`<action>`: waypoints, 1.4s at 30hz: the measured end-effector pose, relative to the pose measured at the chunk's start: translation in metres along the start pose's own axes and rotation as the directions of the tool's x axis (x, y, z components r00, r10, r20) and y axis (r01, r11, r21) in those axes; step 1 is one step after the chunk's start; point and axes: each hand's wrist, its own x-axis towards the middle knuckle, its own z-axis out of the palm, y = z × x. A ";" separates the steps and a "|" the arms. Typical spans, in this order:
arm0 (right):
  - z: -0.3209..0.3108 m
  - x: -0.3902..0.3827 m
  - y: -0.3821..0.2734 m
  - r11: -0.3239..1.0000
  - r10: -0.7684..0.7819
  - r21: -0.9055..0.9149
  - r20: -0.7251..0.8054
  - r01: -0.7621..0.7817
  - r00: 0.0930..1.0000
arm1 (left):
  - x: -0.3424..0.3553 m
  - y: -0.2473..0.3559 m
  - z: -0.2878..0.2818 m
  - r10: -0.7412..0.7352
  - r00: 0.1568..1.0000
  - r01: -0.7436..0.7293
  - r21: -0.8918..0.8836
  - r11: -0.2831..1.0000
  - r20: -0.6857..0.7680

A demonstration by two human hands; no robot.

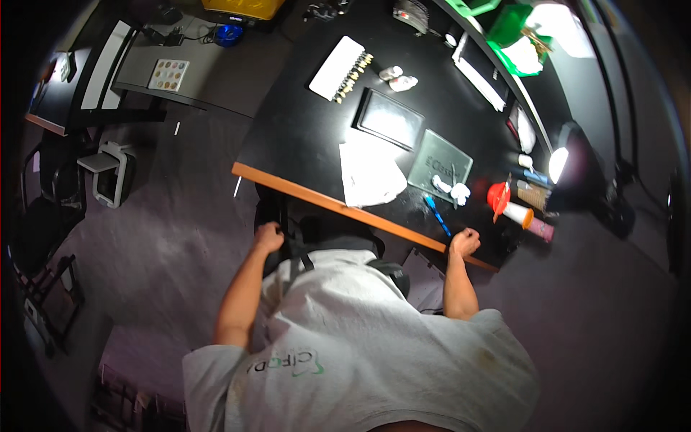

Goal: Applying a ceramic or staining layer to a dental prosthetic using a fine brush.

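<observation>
My left hand (270,236) is closed, held low over my lap in front of the table's edge. Whether anything is inside its fingers is hidden. At the right front of the black table (288,137), my right hand (466,243) rests with curled fingers, and I cannot make out what, if anything, it holds. A slim blue pen-like tool (437,214) lies just left of that hand, its near end close to the fingers. Crumpled white tissue (452,189) sits on a greenish glass-like plate (435,167). Left of the plate is a white paper sheet (368,173).
A dark flat box (389,119) lies behind the paper, with a white shade guide (338,68) and small bottles (391,73) farther back. Red and white containers (498,196) and a lit lamp (558,164) stand at the right. An orange-brown edge (309,196) borders the table.
</observation>
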 end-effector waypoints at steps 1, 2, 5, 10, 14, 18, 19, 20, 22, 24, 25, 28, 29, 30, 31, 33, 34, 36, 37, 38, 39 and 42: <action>-0.001 0.010 0.028 0.999 -0.033 -0.045 -0.037 0.032 0.999 | 0.009 0.027 0.013 -0.043 0.997 0.038 0.074 0.997 0.071; 0.002 0.006 0.034 0.994 -0.086 -0.071 -0.068 0.082 0.994 | 0.014 0.030 0.023 -0.061 0.988 0.040 0.139 0.989 0.145; 0.010 -0.003 0.035 0.977 -0.198 -0.106 -0.164 0.183 0.966 | 0.039 0.038 0.062 -0.067 0.958 -0.036 0.352 0.935 0.277; 0.012 -0.010 0.032 0.981 -0.178 -0.104 -0.142 0.165 0.974 | 0.099 0.002 0.166 0.253 0.903 -0.297 0.080 0.951 0.347; 0.010 -0.003 0.038 0.966 -0.246 -0.109 -0.135 0.232 0.960 | 0.152 0.028 0.153 0.245 0.906 -0.301 0.119 0.946 0.345; 0.009 -0.004 0.041 0.970 -0.234 -0.097 -0.114 0.223 0.966 | 0.212 0.052 0.150 0.326 0.909 -0.360 0.097 0.928 0.259; 0.007 -0.005 0.043 0.970 -0.234 -0.102 -0.125 0.222 0.964 | 0.223 0.057 0.151 0.341 0.909 -0.371 0.090 0.924 0.238; 0.006 -0.005 0.045 0.973 -0.209 -0.125 -0.112 0.195 0.971 | 0.234 0.063 0.151 0.356 0.909 -0.381 0.085 0.921 0.216; 0.007 -0.005 0.046 0.975 -0.182 -0.150 -0.113 0.165 0.977 | 0.253 0.073 0.149 0.382 0.909 -0.398 0.082 0.913 0.167; 0.003 -0.004 0.047 0.977 -0.169 -0.150 -0.112 0.152 0.979 | 0.272 0.084 0.143 0.406 0.907 -0.416 0.088 0.905 0.114; 0.005 -0.002 0.044 0.978 -0.164 -0.150 -0.103 0.147 0.981 | 0.284 0.091 0.137 0.419 0.905 -0.425 0.092 0.901 0.079; 0.009 -0.002 0.041 0.978 -0.168 -0.143 -0.104 0.152 0.980 | 0.315 0.111 0.115 0.457 0.889 -0.452 0.113 0.885 -0.025; 0.011 -0.002 0.043 0.980 -0.155 -0.144 -0.100 0.140 0.983 | 0.323 0.116 0.108 0.468 0.882 -0.459 0.122 0.880 -0.059; 0.012 0.000 0.044 0.981 -0.156 -0.135 -0.100 0.142 0.983 | 0.330 0.120 0.102 0.477 0.874 -0.465 0.130 0.876 -0.093; 0.012 0.000 0.044 0.983 -0.150 -0.120 -0.103 0.138 0.983 | 0.335 0.121 0.097 0.485 0.866 -0.468 0.140 0.872 -0.124; 0.010 -0.001 0.046 0.982 -0.157 -0.123 -0.107 0.144 0.982 | 0.343 0.119 0.089 0.495 0.848 -0.471 0.159 0.867 -0.187; 0.008 -0.003 0.048 0.984 -0.147 -0.120 -0.114 0.133 0.983 | 0.347 0.125 0.084 0.507 0.834 -0.481 0.166 0.861 -0.217; 0.009 -0.006 0.051 0.987 -0.147 -0.086 -0.125 0.137 0.981 | 0.357 0.118 0.076 0.513 0.808 -0.478 0.186 0.859 -0.290; 0.010 -0.007 0.055 0.989 -0.143 -0.070 -0.143 0.134 0.979 | 0.365 0.121 0.069 0.522 0.788 -0.484 0.197 0.853 -0.326; 0.014 -0.007 0.057 0.984 -0.170 -0.090 -0.169 0.156 0.971 | 0.373 0.113 0.062 0.525 0.768 -0.479 0.214 0.851 -0.367; 0.017 -0.011 0.061 0.986 -0.166 -0.062 -0.169 0.157 0.972 | 0.381 0.105 0.056 0.528 0.747 -0.475 0.231 0.849 -0.404; 0.023 -0.006 0.063 0.988 -0.151 -0.035 -0.205 0.147 0.967 | 0.396 0.099 0.052 0.550 0.675 -0.480 0.274 0.833 -0.492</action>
